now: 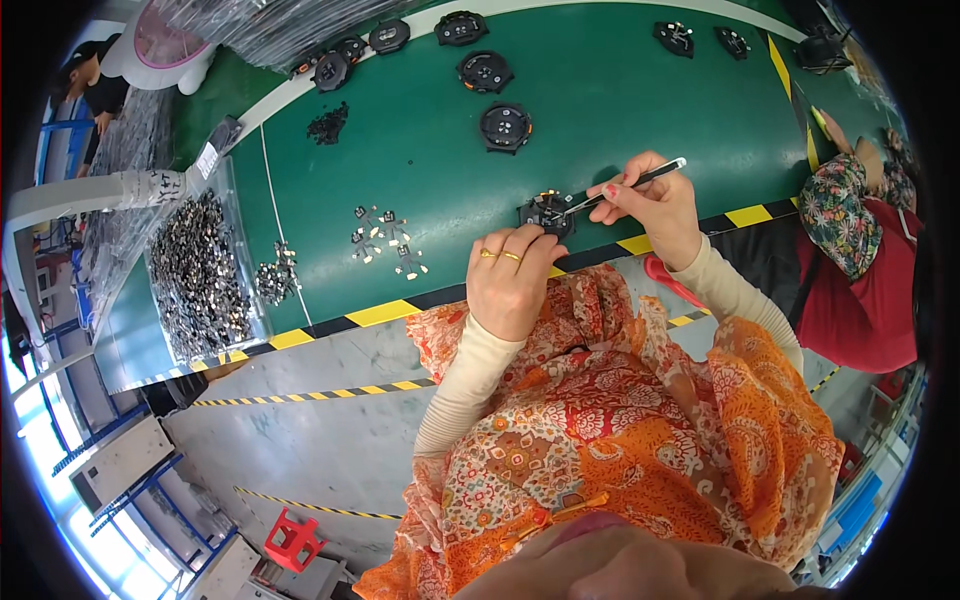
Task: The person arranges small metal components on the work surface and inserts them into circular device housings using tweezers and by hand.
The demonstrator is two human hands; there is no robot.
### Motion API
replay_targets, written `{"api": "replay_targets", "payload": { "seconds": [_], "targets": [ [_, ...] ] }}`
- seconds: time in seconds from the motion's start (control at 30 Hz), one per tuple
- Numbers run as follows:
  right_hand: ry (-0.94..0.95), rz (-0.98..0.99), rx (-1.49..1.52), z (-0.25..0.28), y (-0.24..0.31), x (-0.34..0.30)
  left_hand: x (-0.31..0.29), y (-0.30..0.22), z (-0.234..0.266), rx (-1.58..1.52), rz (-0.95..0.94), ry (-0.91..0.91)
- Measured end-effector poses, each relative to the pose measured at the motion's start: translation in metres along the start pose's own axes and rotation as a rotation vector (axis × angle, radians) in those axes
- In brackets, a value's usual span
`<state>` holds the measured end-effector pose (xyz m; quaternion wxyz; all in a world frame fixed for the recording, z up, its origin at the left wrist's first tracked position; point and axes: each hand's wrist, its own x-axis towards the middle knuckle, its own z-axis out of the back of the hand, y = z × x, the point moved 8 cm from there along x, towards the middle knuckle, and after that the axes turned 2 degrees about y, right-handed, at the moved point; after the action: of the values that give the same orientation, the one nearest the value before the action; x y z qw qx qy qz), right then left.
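Observation:
At the near edge of the green table lies a black watch case [547, 213] with small metallic parts inside. My left hand [506, 285] is closed on its near side, fingertips pressed at its rim. Pinched in my right hand [657, 214] is a pair of tweezers [655, 173], dark with a pale rear end. Their slender tips reach into the case; whether they grip a part is too small to tell. Left of the case, several small flex cable parts [392, 229] are spread on the table. A small heap of similar parts [277, 273] sits farther left.
A clear tray [262, 325] at the left holds a large pile of small parts. More watch cases [505, 128] stand beyond my hands, near tiny black pieces [327, 123]. A curved pale arm [90, 192] crosses the left side. Another person [858, 260] sits at the right.

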<state>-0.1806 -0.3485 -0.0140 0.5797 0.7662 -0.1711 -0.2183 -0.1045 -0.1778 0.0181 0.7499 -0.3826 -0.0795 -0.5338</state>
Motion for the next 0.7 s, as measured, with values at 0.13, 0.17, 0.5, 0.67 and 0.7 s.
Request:
{"api": "replay_targets", "payload": {
  "seconds": [0.13,0.17,0.5,0.67,0.7],
  "targets": [
    [0.02,-0.05,-0.016,-0.0019,-0.0015,0.0022,-0.0004,-0.0006,-0.0003,0.011,-0.009,-0.02],
    [0.016,-0.048,-0.015,-0.0011,-0.002,0.0024,-0.0009,-0.0006,-0.0002,0.011,-0.015,-0.028],
    [0.041,-0.135,0.022,0.0003,-0.0039,0.008,-0.003,-0.0015,-0.0006,0.04,-0.061,-0.014],
    [0.052,-0.156,0.025,-0.0009,-0.0056,0.0099,-0.0028,-0.0016,-0.0005,0.041,-0.063,-0.01],
    [0.044,-0.16,0.025,0.0,-0.0059,0.0101,-0.0031,-0.0015,-0.0009,0.041,-0.063,-0.011]
  ]
}}
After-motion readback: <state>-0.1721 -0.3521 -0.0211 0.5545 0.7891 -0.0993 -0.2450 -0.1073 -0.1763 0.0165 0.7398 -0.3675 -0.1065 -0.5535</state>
